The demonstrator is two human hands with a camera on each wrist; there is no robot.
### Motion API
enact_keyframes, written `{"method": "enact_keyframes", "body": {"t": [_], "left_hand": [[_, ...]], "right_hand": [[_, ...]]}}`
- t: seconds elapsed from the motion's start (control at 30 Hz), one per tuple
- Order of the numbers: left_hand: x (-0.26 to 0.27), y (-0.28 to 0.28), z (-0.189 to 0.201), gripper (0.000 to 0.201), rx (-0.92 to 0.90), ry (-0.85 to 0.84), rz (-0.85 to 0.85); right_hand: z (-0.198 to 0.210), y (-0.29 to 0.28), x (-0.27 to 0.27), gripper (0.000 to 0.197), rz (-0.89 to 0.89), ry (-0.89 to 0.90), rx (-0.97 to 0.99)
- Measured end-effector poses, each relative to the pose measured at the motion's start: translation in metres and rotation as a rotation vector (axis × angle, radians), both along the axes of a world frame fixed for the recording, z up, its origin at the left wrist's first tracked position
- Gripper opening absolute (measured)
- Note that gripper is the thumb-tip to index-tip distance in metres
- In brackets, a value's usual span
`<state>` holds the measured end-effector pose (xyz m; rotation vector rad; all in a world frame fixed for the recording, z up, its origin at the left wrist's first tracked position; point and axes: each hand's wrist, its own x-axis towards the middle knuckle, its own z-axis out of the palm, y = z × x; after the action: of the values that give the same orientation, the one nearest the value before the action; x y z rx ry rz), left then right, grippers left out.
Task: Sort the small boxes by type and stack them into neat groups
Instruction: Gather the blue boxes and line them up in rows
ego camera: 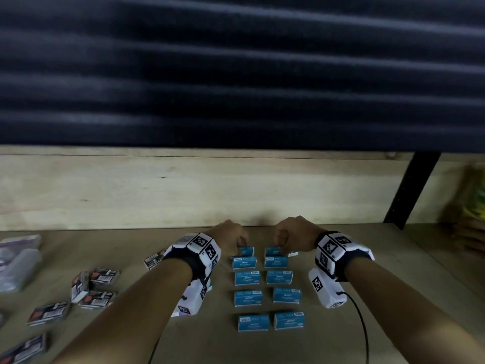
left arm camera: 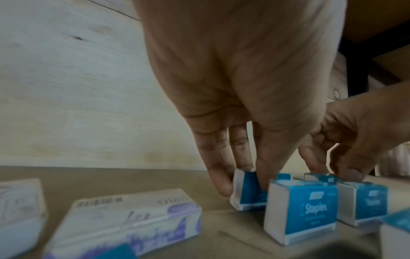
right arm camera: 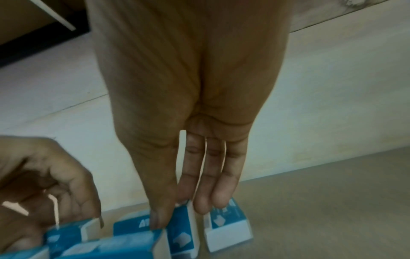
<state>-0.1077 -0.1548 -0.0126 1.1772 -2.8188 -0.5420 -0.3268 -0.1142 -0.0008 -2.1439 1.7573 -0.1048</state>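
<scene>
Pinching one small blue-and-white cardboard staple box apiece at the far end of two columns on the brown counter [ego camera: 341, 345]: left hand [ego camera: 231, 239] on its box [ego camera: 246, 251], right hand [ego camera: 291, 236] on another [ego camera: 273, 251]. Best squared against neighbours, lifted straight, stacked edge-flush.

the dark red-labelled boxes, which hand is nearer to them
Left. The left hand is at the far end of the blue boxes' left column, on the dark boxes' side; the right hand is across the columns, farther away.
</scene>
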Motion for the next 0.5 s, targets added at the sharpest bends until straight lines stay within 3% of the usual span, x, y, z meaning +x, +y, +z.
{"method": "enact_keyframes", "body": {"t": [0.07,0.2,0.33,0.5], "left_hand": [[0.001,0.0,0.0,0.03,0.002,-0.008,0.002],[0.003,0.0,-0.002,0.03,0.007,0.008,0.015],[0.005,-0.002,-0.001,0.03,0.048,0.045,0.034],[0.011,-0.006,0.003,0.025,0.063,0.06,0.052]], "right_hand": [[0.003,-0.001,-0.004,0.025,-0.003,0.001,-0.035],[0.007,-0.003,-0.018,0.018,-0.125,-0.049,-0.066],[0.005,-0.003,-0.024,0.04,-0.192,0.029,0.008],[-0.005,-0.003,-0.018,0.06,-0.127,0.209,0.055]]}}
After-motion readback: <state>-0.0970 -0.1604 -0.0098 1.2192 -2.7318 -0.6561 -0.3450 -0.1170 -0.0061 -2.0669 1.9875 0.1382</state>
